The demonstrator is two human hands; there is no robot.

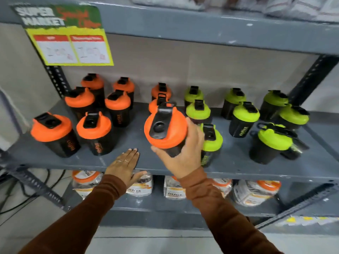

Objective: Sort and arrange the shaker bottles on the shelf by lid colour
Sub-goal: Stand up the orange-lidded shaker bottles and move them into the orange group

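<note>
Right hand [185, 154] grips orange-lidded shaker [165, 131]; left hand [124, 165] flat on shelf [238, 167].

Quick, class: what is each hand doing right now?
Left hand: open, flat on the grey metal shelf.
Right hand: grip closed around the orange-lidded black shaker bottle.

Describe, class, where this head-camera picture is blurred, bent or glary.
Head view: the supermarket sign is smeared and its prices unreadable; the top-shelf packets are soft too; the wide lens bows the shelf edge and splays the uprights; the held orange-lidded shaker in the right hand is fairly sharp; lighting is even, without strong glare.
</note>
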